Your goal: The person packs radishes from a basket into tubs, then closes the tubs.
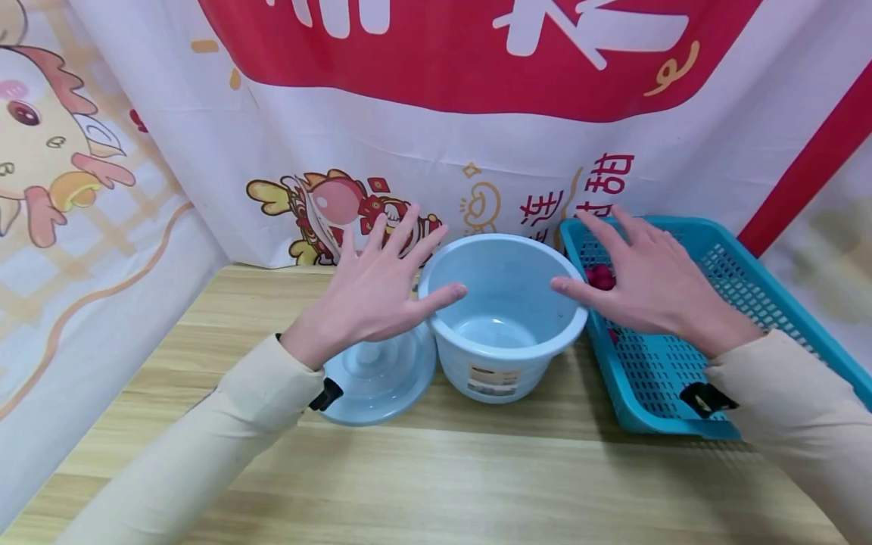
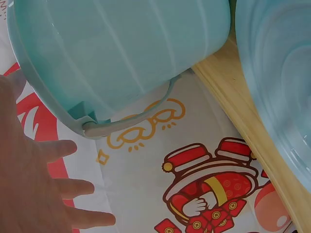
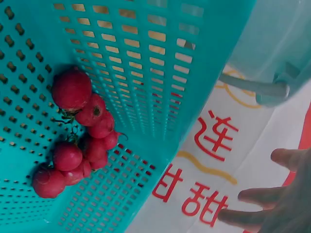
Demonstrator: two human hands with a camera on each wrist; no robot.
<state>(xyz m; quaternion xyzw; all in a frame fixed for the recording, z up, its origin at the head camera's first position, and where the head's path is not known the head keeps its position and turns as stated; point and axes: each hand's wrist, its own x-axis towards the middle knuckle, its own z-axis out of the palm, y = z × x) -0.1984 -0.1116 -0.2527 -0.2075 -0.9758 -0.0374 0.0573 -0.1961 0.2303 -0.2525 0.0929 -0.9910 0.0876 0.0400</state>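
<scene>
A light blue plastic bucket [image 1: 493, 333] stands upright on the wooden table, its open top showing a bare inside. My left hand [image 1: 375, 291] has its fingers spread at the bucket's left rim, the thumb overlapping the rim in the head view. On the opposite side, my right hand [image 1: 647, 280] is spread too, thumb tip close to the right rim. Neither hand holds anything. The bucket's handle [image 2: 141, 119] hangs down along its back side. Left of the bucket lies its round blue lid [image 1: 371, 378], partly hidden under my left wrist.
A teal perforated basket [image 1: 630, 412] stands close on the bucket's right, with several red radishes [image 3: 73, 92] gathered in its far end. A printed white cloth [image 1: 381, 129] hangs behind the table [image 1: 381, 484] and along its left side.
</scene>
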